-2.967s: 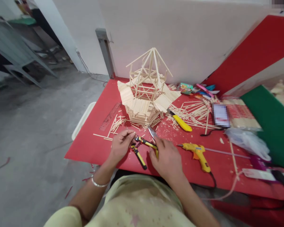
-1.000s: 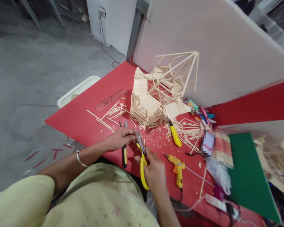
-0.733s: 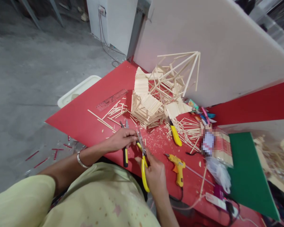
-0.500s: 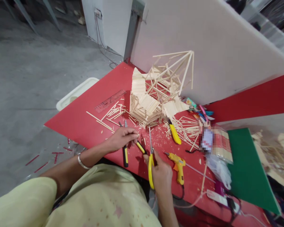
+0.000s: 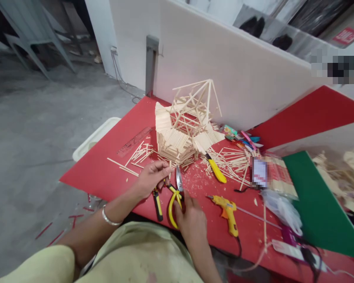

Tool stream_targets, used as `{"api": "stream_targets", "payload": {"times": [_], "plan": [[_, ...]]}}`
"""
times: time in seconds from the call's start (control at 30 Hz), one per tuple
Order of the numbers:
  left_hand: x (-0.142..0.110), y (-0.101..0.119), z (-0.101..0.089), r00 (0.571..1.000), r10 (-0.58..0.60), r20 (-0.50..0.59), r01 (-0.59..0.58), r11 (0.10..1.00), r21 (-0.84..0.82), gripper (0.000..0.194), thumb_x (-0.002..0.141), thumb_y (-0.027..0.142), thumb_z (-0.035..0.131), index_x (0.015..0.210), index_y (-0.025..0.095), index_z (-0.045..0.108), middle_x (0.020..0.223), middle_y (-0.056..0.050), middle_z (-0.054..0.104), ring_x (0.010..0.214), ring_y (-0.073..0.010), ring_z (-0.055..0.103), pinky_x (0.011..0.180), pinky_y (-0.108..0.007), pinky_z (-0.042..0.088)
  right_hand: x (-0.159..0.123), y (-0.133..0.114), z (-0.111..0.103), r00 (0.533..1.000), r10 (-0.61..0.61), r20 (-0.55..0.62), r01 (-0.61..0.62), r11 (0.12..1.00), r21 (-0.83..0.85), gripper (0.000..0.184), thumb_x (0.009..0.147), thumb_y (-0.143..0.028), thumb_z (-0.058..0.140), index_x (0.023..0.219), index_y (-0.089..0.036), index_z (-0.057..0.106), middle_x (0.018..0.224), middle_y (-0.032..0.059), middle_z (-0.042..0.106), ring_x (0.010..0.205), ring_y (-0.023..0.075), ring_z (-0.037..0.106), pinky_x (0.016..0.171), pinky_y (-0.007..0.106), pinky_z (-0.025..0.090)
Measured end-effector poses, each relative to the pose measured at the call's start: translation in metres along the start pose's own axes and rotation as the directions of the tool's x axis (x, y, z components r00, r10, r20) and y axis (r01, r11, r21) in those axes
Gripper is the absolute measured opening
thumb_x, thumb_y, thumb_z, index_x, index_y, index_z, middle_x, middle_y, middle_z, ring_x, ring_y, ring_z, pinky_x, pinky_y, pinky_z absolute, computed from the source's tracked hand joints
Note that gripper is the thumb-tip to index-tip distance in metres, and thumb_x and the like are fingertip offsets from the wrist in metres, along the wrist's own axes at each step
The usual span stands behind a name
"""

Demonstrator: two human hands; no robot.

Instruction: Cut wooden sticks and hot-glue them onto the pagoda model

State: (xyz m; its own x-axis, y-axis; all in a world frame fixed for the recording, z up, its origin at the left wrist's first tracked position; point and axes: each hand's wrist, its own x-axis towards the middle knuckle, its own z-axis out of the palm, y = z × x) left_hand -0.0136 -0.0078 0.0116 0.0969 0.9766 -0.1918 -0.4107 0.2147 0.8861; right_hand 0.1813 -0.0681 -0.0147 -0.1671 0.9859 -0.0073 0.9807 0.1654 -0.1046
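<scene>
My left hand (image 5: 153,176) is closed in a pinch, with a short wooden stick (image 5: 170,163) showing at its fingertips. Yellow-handled scissors (image 5: 179,181) are in my right hand (image 5: 192,216), their blades pointing away from me, close to the left fingertips. Below my left hand, black-and-yellow-handled pliers (image 5: 157,206) lie on the red tabletop, partly covered by the hand. Just beyond both hands stands a model built of wooden sticks (image 5: 177,141), with a stacked base and an open frame on top.
Loose sticks (image 5: 140,153) and a clear ruler (image 5: 134,141) lie left of the model. To the right are a yellow utility knife (image 5: 216,169), a yellow glue gun (image 5: 228,212) with its cord, a plastic bag (image 5: 283,210) and a green board (image 5: 318,204). A white partition (image 5: 224,70) stands behind.
The scissors have swung left toward my left fingertips, and their handles are spread wider. My right hand has shifted slightly left. The camera view has tilted up a little.
</scene>
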Motion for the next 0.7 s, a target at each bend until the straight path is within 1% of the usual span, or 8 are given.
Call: {"api": "stream_targets", "payload": {"times": [0.07, 0.17, 0.3, 0.4, 0.47, 0.53, 0.63, 0.7], "plan": [[0.004, 0.003, 0.005, 0.999, 0.000, 0.035, 0.001, 0.999, -0.039, 0.032, 0.082, 0.047, 0.070, 0.081, 0.017, 0.060, 0.055, 0.001, 0.062, 0.037, -0.0083, 0.052, 0.032, -0.015, 0.032, 0.002, 0.002, 0.002, 0.999, 0.042, -0.022, -0.042, 0.999, -0.010, 0.044, 0.099, -0.043, 0.043, 0.132, -0.016, 0.056, 0.105, 0.0127, 0.066, 0.075, 0.0194, 0.067, 0.057, 0.026, 0.040], [0.011, 0.005, 0.012, 0.998, -0.002, 0.070, 0.009, 0.996, -0.093, 0.029, 0.078, 0.040, 0.076, 0.087, 0.016, 0.063, 0.059, 0.001, 0.063, 0.041, -0.0082, 0.054, 0.035, -0.016, 0.038, 0.001, 0.006, 0.002, 0.996, 0.059, -0.063, -0.060, 0.998, -0.017, 0.041, 0.099, -0.042, 0.045, 0.128, -0.016, 0.059, 0.107, 0.0133, 0.065, 0.074, 0.0184, 0.066, 0.057, 0.026, 0.040], [0.023, 0.010, 0.019, 0.997, -0.056, 0.052, 0.067, 0.969, -0.237, 0.033, 0.068, 0.029, 0.085, 0.091, 0.013, 0.067, 0.063, 0.001, 0.064, 0.047, -0.0067, 0.056, 0.041, -0.015, 0.043, 0.002, 0.007, -0.011, 0.987, -0.022, -0.157, 0.025, 1.000, 0.015, 0.036, 0.096, -0.040, 0.051, 0.123, -0.020, 0.064, 0.107, 0.0113, 0.068, 0.096, 0.0252, 0.063, 0.073, 0.031, 0.047], [0.034, 0.014, 0.022, 0.992, -0.118, 0.034, 0.122, 0.927, -0.354, 0.035, 0.062, 0.024, 0.089, 0.085, 0.012, 0.067, 0.065, 0.001, 0.062, 0.052, -0.0060, 0.057, 0.041, -0.014, 0.041, 0.012, 0.004, -0.029, 0.963, -0.081, -0.258, 0.130, 0.976, 0.177, 0.031, 0.096, -0.038, 0.052, 0.113, -0.021, 0.069, 0.101, 0.0092, 0.071, 0.096, 0.0226, 0.063, 0.082, 0.033, 0.048], [0.039, 0.016, 0.025, 0.989, -0.143, 0.048, 0.151, 0.911, -0.384, 0.035, 0.061, 0.022, 0.089, 0.085, 0.013, 0.065, 0.066, 0.002, 0.062, 0.052, -0.0054, 0.057, 0.041, -0.013, 0.040, 0.025, -0.001, -0.041, 0.942, -0.086, -0.323, 0.198, 0.923, 0.330, 0.028, 0.095, -0.037, 0.052, 0.106, -0.020, 0.072, 0.095, 0.0082, 0.073, 0.089, 0.0194, 0.065, 0.083, 0.031, 0.049], [0.044, 0.018, 0.027, 0.985, -0.159, 0.062, 0.170, 0.904, -0.393, 0.036, 0.062, 0.020, 0.089, 0.088, 0.014, 0.064, 0.065, 0.004, 0.060, 0.051, -0.0047, 0.055, 0.041, -0.012, 0.040, 0.041, -0.006, -0.050, 0.928, -0.043, -0.369, 0.229, 0.850, 0.475, 0.027, 0.095, -0.037, 0.053, 0.101, -0.021, 0.074, 0.091, 0.0076, 0.074, 0.084, 0.0176, 0.067, 0.081, 0.030, 0.051], [0.052, 0.019, 0.030, 0.983, -0.178, 0.054, 0.184, 0.900, -0.395, 0.039, 0.062, 0.020, 0.089, 0.091, 0.015, 0.063, 0.063, 0.005, 0.058, 0.050, -0.0045, 0.055, 0.042, -0.012, 0.040, 0.067, -0.016, -0.058, 0.923, 0.067, -0.380, 0.210, 0.738, 0.641, 0.026, 0.093, -0.037, 0.055, 0.100, -0.021, 0.075, 0.089, 0.0062, 0.075, 0.078, 0.0159, 0.068, 0.076, 0.028, 0.053], [0.057, 0.019, 0.030, 0.984, -0.171, 0.042, 0.174, 0.907, -0.385, 0.038, 0.062, 0.021, 0.089, 0.090, 0.014, 0.063, 0.064, 0.005, 0.059, 0.051, -0.0047, 0.056, 0.044, -0.012, 0.042, 0.082, -0.022, -0.060, 0.920, 0.127, -0.369, 0.197, 0.665, 0.720, 0.026, 0.092, -0.037, 0.057, 0.103, -0.021, 0.074, 0.092, 0.0054, 0.076, 0.081, 0.0160, 0.069, 0.078, 0.028, 0.054]]}}
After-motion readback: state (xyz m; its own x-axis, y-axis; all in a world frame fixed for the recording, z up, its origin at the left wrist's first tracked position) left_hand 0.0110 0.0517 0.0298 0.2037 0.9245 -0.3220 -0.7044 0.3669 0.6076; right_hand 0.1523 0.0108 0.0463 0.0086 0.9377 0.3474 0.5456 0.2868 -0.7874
